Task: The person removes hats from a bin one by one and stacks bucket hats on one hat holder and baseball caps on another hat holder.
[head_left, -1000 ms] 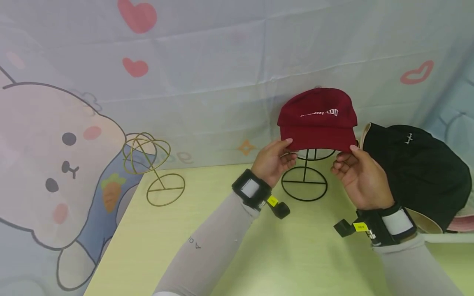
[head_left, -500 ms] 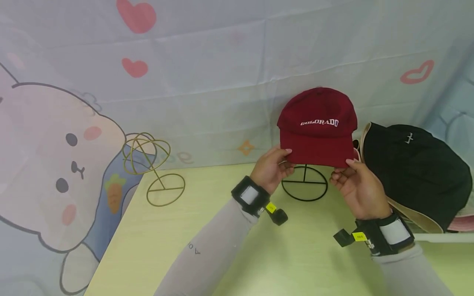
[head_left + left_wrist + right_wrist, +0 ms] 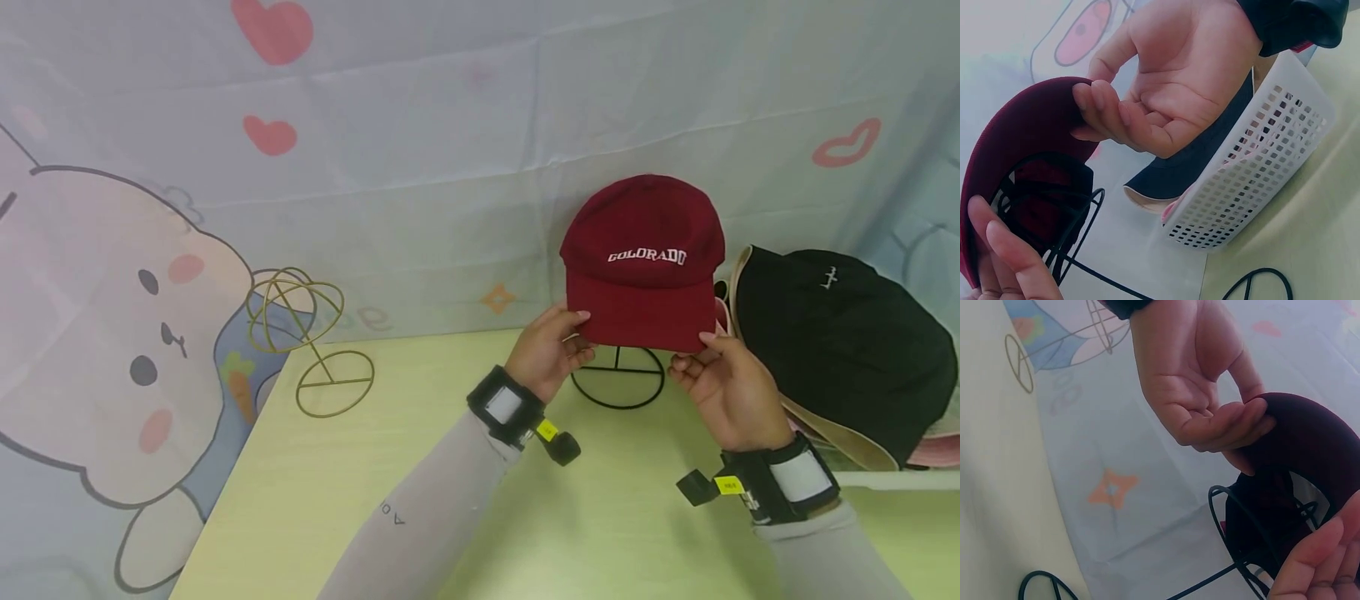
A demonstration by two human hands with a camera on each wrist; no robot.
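A dark red cap (image 3: 645, 225) with COLORADO in white letters faces me in the head view. Its crown sits over the wire top of a black hat stand (image 3: 626, 407), as the wrist views show from below. My left hand (image 3: 543, 350) pinches the left corner of the brim, thumb on top and fingers curled under it. At the brim's right corner, my right hand (image 3: 738, 392) pinches in the same way. The brim hides most of the stand in the head view; only its round base and a bit of stem show.
On the right, a black hat (image 3: 847, 358) with a beige lining lies in a white perforated basket (image 3: 1219, 159), with pink fabric beneath. A gold wire hat stand (image 3: 318, 360) stands at the table's left. Behind the table (image 3: 337, 500) hangs a printed cloth (image 3: 420, 167).
Both hands have moved slightly down, tilting the brim downward, so more of the crown and the lettering shows. The brim now covers more of the black stand.
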